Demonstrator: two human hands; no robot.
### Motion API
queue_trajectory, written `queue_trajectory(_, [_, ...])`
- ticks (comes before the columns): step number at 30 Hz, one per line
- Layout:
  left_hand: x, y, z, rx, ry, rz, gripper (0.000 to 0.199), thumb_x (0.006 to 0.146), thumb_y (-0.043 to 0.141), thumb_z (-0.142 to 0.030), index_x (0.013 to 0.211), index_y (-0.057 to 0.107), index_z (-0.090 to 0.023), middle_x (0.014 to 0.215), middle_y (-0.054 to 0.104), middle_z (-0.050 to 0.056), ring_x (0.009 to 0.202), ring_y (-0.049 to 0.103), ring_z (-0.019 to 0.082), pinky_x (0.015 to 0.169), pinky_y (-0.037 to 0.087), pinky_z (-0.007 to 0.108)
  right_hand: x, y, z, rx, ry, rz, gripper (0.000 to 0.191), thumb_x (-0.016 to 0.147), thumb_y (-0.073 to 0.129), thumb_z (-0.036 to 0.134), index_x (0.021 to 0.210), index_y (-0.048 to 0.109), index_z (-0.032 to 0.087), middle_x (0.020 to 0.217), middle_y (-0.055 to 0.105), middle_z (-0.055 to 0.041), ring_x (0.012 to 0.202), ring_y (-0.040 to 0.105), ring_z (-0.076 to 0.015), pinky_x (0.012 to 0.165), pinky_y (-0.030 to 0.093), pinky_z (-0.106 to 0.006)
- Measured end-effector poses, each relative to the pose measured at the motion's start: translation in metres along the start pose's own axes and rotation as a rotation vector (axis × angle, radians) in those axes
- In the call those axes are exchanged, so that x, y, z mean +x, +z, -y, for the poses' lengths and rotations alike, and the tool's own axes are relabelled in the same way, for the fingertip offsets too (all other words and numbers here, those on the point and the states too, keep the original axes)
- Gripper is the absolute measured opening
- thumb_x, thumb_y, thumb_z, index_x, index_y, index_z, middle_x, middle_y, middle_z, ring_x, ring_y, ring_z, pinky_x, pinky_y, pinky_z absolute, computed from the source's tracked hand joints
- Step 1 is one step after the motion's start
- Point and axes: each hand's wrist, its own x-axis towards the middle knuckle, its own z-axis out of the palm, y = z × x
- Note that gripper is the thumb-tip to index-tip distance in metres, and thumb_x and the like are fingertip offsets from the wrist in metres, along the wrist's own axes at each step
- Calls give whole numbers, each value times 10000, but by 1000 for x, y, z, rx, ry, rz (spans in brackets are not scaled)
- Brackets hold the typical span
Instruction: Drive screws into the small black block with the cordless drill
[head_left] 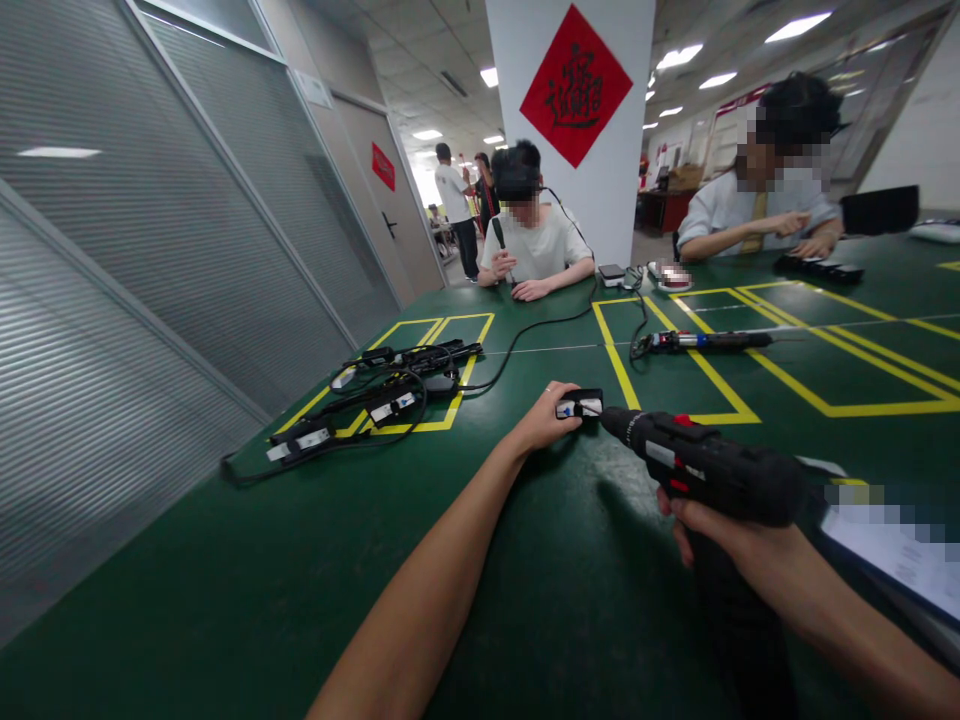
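Observation:
On the green table, my left hand [545, 416] is closed round the left end of a small black and white block [580, 406] with a bit of blue on it. My right hand [731, 535] grips the handle of a black cordless drill [701, 460] with red details. The drill lies nearly level, its chuck pointing left, and its tip reaches the right side of the block. Whether the bit touches a screw is too small to tell. The fingers behind the drill handle are partly hidden.
Black power strips and cables [390, 395] lie in a heap at the left. A soldering-iron-like tool [709, 341] rests beyond the drill. Yellow tape [619, 355] marks rectangles on the table [300, 590]. Papers [892, 540] lie at the right. Two people [544, 245] sit across the table.

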Motion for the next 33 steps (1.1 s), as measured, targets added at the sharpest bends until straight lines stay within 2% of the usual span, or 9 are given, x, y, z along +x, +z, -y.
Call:
queue_trajectory(11, [-1, -2, -5, 8, 0, 6, 541, 714, 620, -219, 1237, 496, -153, 1166, 496, 89, 1111, 484, 215, 1028, 369, 369, 0, 2, 3, -52, -18, -22, 234, 855, 508, 401, 801, 639, 215, 610, 618, -3, 677, 581, -207, 728, 399, -365])
queue_trajectory(17, [-1, -1, -2, 12, 10, 0, 530, 718, 624, -229, 1229, 499, -169, 1171, 494, 82, 1112, 483, 212, 1031, 365, 368, 0, 1, 4, -72, -31, 2, 271, 869, 494, 395, 699, 608, 218, 618, 608, -3, 671, 563, -195, 745, 395, -360])
queue_trajectory(22, [0, 0, 0, 2, 24, -1, 531, 721, 624, -221, 1232, 495, -162, 1159, 497, 83, 1091, 490, 208, 1017, 374, 362, 0, 0, 2, -3, 11, 9, 224, 866, 496, 403, 843, 609, 211, 607, 612, 6, 629, 564, -190, 682, 404, -346])
queue_trajectory(28, [1, 0, 0, 3, 17, -1, 531, 720, 625, -217, 1232, 494, -164, 1162, 499, 82, 1101, 489, 210, 1022, 372, 364, 1, 0, 0, -29, -24, 14, 192, 870, 501, 378, 850, 605, 218, 613, 613, 16, 649, 571, -182, 692, 410, -326])
queue_trajectory(33, [0, 0, -1, 8, 3, -5, 522, 718, 626, -209, 1223, 501, -172, 1174, 498, 82, 1115, 489, 212, 1033, 367, 369, 1, -1, -3, -52, -24, -6, 207, 880, 487, 386, 837, 612, 227, 626, 620, 9, 676, 579, -196, 721, 405, -354])
